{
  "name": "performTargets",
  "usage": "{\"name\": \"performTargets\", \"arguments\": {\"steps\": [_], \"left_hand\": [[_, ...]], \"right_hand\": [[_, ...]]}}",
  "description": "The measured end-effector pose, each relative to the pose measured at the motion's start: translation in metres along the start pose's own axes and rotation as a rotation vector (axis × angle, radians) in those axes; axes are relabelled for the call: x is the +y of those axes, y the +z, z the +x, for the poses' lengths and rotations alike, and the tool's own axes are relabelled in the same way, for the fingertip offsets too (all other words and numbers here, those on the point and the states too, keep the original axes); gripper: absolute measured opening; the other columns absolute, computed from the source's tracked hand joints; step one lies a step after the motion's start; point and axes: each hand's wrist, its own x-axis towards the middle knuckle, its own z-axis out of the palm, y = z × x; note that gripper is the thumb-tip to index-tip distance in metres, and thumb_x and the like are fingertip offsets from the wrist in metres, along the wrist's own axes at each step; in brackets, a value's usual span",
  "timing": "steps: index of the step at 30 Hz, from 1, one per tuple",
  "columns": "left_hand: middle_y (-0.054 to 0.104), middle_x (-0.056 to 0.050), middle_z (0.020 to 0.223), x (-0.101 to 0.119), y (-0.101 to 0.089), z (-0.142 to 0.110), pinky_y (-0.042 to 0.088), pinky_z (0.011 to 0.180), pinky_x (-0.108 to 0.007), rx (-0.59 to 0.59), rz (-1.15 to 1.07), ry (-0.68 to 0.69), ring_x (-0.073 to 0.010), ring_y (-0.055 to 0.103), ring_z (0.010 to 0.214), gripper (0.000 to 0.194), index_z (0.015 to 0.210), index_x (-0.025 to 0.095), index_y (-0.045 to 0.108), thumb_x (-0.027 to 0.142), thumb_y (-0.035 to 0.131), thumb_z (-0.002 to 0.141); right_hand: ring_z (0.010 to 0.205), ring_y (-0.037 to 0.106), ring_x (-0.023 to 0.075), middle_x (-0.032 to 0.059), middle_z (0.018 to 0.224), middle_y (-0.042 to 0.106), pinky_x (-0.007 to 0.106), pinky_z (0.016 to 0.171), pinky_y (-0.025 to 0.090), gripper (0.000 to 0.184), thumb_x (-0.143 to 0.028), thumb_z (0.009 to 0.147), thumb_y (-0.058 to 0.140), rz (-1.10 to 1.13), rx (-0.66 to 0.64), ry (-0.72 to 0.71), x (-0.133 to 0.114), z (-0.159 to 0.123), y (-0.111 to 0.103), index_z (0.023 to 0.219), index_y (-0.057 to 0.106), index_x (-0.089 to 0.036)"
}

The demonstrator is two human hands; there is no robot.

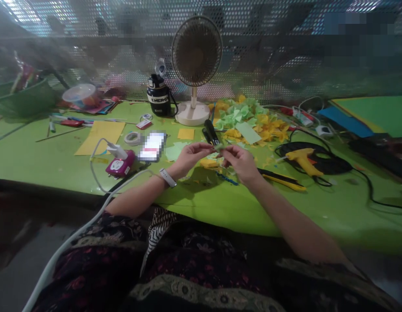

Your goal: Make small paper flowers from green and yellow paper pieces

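Note:
My left hand (pixel 191 157) and my right hand (pixel 241 162) meet above the green table (pixel 204 203), both pinching a small pale green paper piece (pixel 219 148) between their fingertips. A white watch band sits on my left wrist. Just beyond the hands lie a black stapler (pixel 210 131) and a heap of folded green and yellow paper pieces (pixel 248 119). Small yellow scraps lie on the table under the hands.
A desk fan (pixel 196 65) and a black bottle (pixel 158 97) stand at the back. A yellow glue gun (pixel 303 160) with black cable lies right; yellow-handled scissors (pixel 282 178) near my right hand. Left: phone (pixel 151 146), tape roll (pixel 133 138), pink power adapter (pixel 120 164), yellow sheet (pixel 101 136).

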Motion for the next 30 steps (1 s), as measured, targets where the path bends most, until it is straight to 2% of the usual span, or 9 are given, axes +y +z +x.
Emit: {"name": "performTargets", "arguments": {"steps": [2,5,8,12,15,20,22,26,30], "left_hand": [[0.074,-0.009,0.094,0.009,-0.007,0.002,0.050,0.080,-0.032,-0.006,0.269,-0.027,-0.0165,0.067,0.086,0.030,0.101,0.015,0.071,0.038,0.070,0.082],[0.069,-0.010,0.078,0.015,-0.015,0.003,0.045,0.067,-0.032,0.009,0.866,-0.029,-0.0183,0.061,0.070,0.037,0.078,0.014,0.072,0.050,0.072,0.077],[0.068,-0.009,0.074,0.008,-0.017,0.005,0.042,0.062,-0.031,-0.054,1.112,-0.054,-0.0180,0.057,0.066,0.036,0.069,0.015,0.069,0.051,0.076,0.074],[0.069,-0.005,0.074,-0.006,-0.015,0.008,0.042,0.061,-0.029,-0.137,0.976,-0.117,-0.0148,0.057,0.063,0.020,0.074,0.016,0.068,0.035,0.075,0.075],[0.070,-0.005,0.077,-0.007,-0.013,0.008,0.045,0.064,-0.028,-0.075,0.814,-0.090,-0.0139,0.060,0.068,0.014,0.077,0.015,0.067,0.028,0.073,0.077],[0.067,-0.001,0.074,-0.002,-0.009,0.007,0.049,0.064,-0.024,-0.014,0.354,-0.109,-0.0100,0.062,0.066,0.018,0.082,0.014,0.061,0.025,0.074,0.077],[0.066,0.001,0.073,-0.002,-0.008,0.006,0.053,0.068,-0.025,-0.041,0.171,-0.135,-0.0092,0.064,0.067,0.023,0.081,0.014,0.057,0.024,0.077,0.075],[0.068,0.001,0.073,-0.001,-0.006,0.003,0.057,0.076,-0.031,-0.073,-0.026,-0.200,-0.0113,0.067,0.071,0.027,0.087,0.015,0.055,0.020,0.079,0.075],[0.070,0.000,0.079,0.004,-0.003,0.000,0.058,0.081,-0.037,-0.065,-0.078,-0.239,-0.0139,0.069,0.075,0.037,0.110,0.015,0.058,0.013,0.075,0.078]], "right_hand": [[0.048,0.050,0.0079,0.0015,0.072,0.069,0.023,0.046,0.045,0.044,-0.058,0.067,0.081,-0.023,0.019,-0.031,0.001,0.003,-0.004,0.081,0.067,-0.019],[0.050,0.051,0.0090,0.0022,0.073,0.070,0.024,0.047,0.045,0.044,-0.058,0.068,0.081,-0.095,0.002,-0.051,0.004,0.006,-0.009,0.085,0.068,-0.019],[0.054,0.053,0.0111,0.0023,0.072,0.068,0.026,0.049,0.047,0.042,-0.057,0.070,0.078,-0.167,-0.011,-0.069,0.008,0.008,-0.010,0.085,0.067,-0.019],[0.060,0.056,0.0147,0.0032,0.073,0.067,0.030,0.055,0.049,0.038,-0.056,0.078,0.071,-0.292,-0.063,-0.078,0.016,0.008,-0.007,0.086,0.066,-0.019],[0.069,0.059,0.0189,0.0054,0.077,0.065,0.036,0.065,0.051,0.035,-0.055,0.083,0.064,-0.454,-0.065,-0.178,0.021,0.008,-0.007,0.080,0.066,-0.020],[0.103,0.061,0.0266,0.0119,0.109,0.065,0.044,0.086,0.053,0.036,-0.057,0.078,0.069,-0.495,0.006,-0.334,0.023,0.008,-0.006,0.073,0.066,-0.021],[0.097,0.063,0.0248,0.0112,0.105,0.066,0.043,0.084,0.053,0.036,-0.056,0.076,0.071,-0.453,0.022,-0.309,0.022,0.007,-0.004,0.073,0.064,-0.021],[0.068,0.059,0.0177,0.0036,0.075,0.066,0.035,0.070,0.050,0.035,-0.054,0.078,0.070,-0.390,0.028,-0.227,0.017,0.003,0.000,0.074,0.062,-0.021],[0.066,0.057,0.0165,0.0017,0.070,0.065,0.033,0.068,0.047,0.034,-0.053,0.076,0.070,-0.377,0.067,-0.227,0.013,0.000,0.002,0.073,0.061,-0.021]]}}
